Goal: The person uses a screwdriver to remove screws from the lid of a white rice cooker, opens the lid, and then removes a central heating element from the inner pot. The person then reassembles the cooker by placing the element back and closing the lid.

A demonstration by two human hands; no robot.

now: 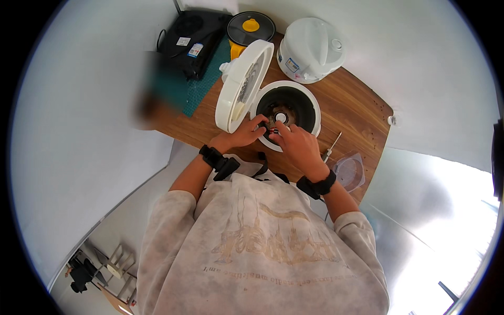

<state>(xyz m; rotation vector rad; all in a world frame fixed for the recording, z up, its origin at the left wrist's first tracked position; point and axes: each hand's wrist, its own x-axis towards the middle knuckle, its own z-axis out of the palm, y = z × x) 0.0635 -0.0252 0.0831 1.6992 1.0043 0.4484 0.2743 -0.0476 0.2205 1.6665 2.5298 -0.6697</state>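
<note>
A white rice cooker point(317, 113) stands open on the wooden table, its lid point(227, 105) raised to the left. No inner pot sits in it; a round pale disc point(281, 117) shows at the middle of the brownish bottom. My left hand point(244, 132) reaches over the near left rim, its fingers bent down into the cooker. My right hand point(298, 145) comes in from the near right, fingers pinched around a small part with red and black on it point(274, 131), too small to name. What the left fingertips touch is hidden.
A screwdriver point(329, 150) and a clear plastic box point(350, 172) lie at the right. Behind stand a second white rice cooker point(311, 47), a glass-lidded pot point(251, 29) and a black appliance point(191, 39) by a green mat point(202, 90). A blurred shape point(163, 94) hangs at the left.
</note>
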